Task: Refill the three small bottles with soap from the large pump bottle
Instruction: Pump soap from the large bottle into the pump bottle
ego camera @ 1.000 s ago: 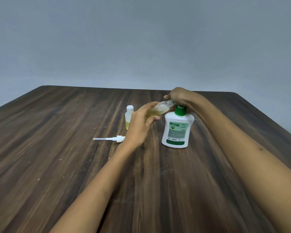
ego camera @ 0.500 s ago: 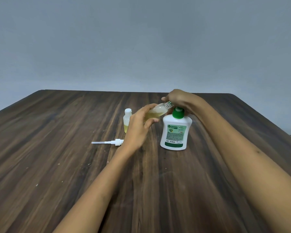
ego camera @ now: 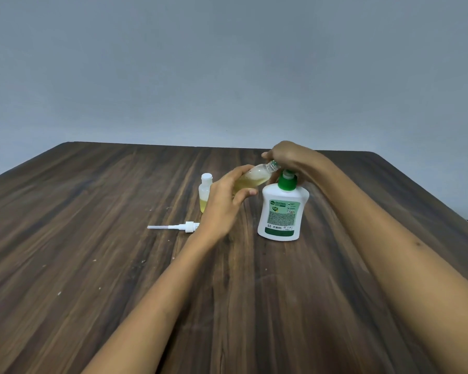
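Two bare forearms reach out over the dark, wood-grained desk (ego camera: 92, 238), which shows a few pale specks on its near left part. Nearest of the things, a white plastic pump head with its long thin dip tube (ego camera: 173, 227) lies flat on the desk, the tube pointing left, its head end just beside the left wrist.

To the right of it stands the large white pump bottle with a green label and green collar (ego camera: 281, 211), upright on the desk. The left hand (ego camera: 224, 203) is just left of that bottle; its grip is closed round the base of a small clear plastic bottle partly filled with yellowish soap (ego camera: 254, 177), fingers curled over it and thumb underneath. This small bottle is held off the desk and tilted nearly on its side, its threaded neck pointing right and slightly up, right above the green collar of the large bottle.

The right hand (ego camera: 289, 157) comes in over the top of the large bottle, fingers curled at the small bottle's neck; what exactly its grip pinches there is hidden, so I cannot tell.

Behind the left hand, a second small clear bottle with a white cap (ego camera: 205, 191) stands upright on the desk, yellow soap in its lower part, partly hidden by the hand. Beyond the desk's far edge is a plain grey wall (ego camera: 227, 63).
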